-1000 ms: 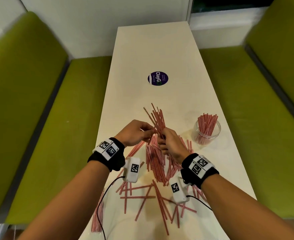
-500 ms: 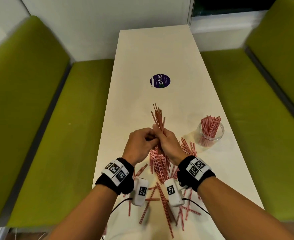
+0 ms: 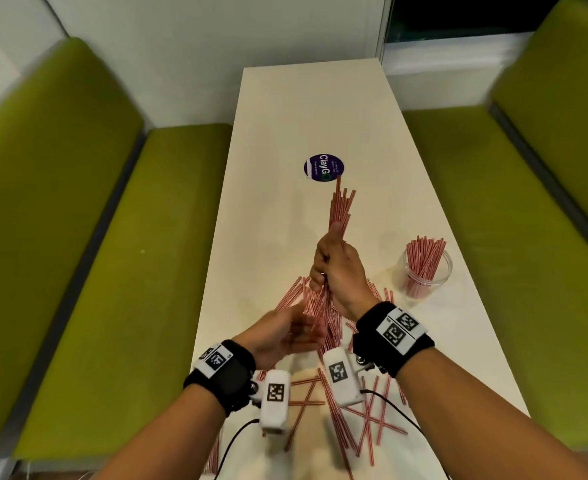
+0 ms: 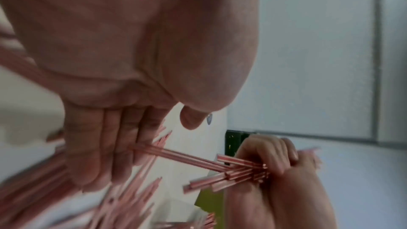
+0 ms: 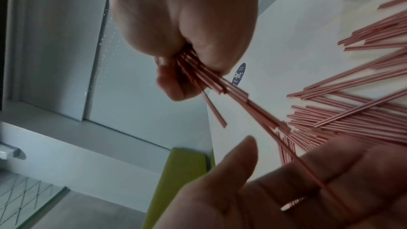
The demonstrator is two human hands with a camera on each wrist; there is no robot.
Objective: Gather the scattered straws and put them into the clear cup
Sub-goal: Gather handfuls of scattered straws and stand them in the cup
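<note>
Straws [image 3: 340,209] stand bunched in your right hand [image 3: 337,268], fist clamped round them above the table pile [image 3: 320,306]. Your left hand [image 3: 282,332] hovers open-palmed below. Next, carry the bunch right to the clear cup [image 3: 425,271].

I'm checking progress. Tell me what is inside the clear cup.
The clear cup holds a bunch of red-striped straws, leaning and sticking out above its rim. The packed straws hide the cup's bottom, so anything else there cannot be seen.

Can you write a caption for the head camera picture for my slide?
Right hand grips a bunch of straws above the table; left hand open below; cup nearby.
</note>
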